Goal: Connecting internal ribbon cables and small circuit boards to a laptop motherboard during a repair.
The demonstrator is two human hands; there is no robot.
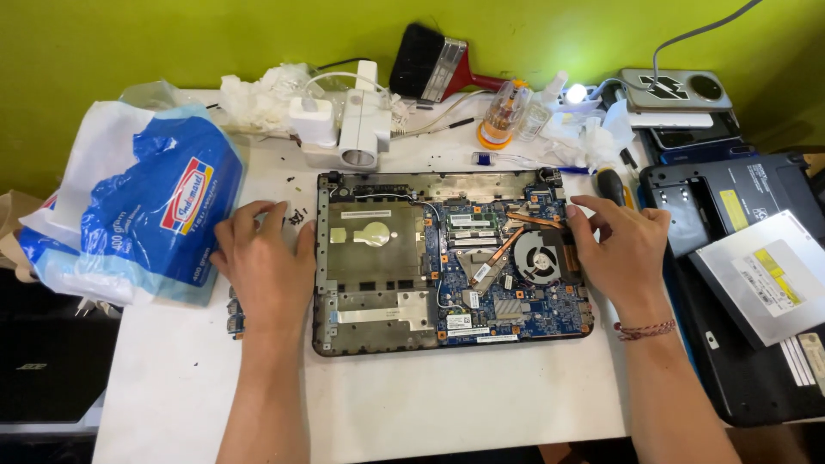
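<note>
Fingers of the left hand lie loosely spread and flat on the white worktop, pinching nothing, their tips just short of a scatter of small dark screws. The thumb side of that hand touches the left edge of an opened laptop base, which lies flat between both hands with its blue circuit board bare. Beyond the left hand's little finger sits a blue and white plastic bag.

On the other side, the right hand rests on the laptop's right edge, fingers curled and drawn close together; their tips press at the upper right corner of the board, just beside the round cooling fan and its copper heat pipe. Whether they pinch anything small there cannot be told. A black-handled screwdriver lies just past the right knuckles, and a silver optical drive rests on a dark laptop cover outside the wrist.
</note>
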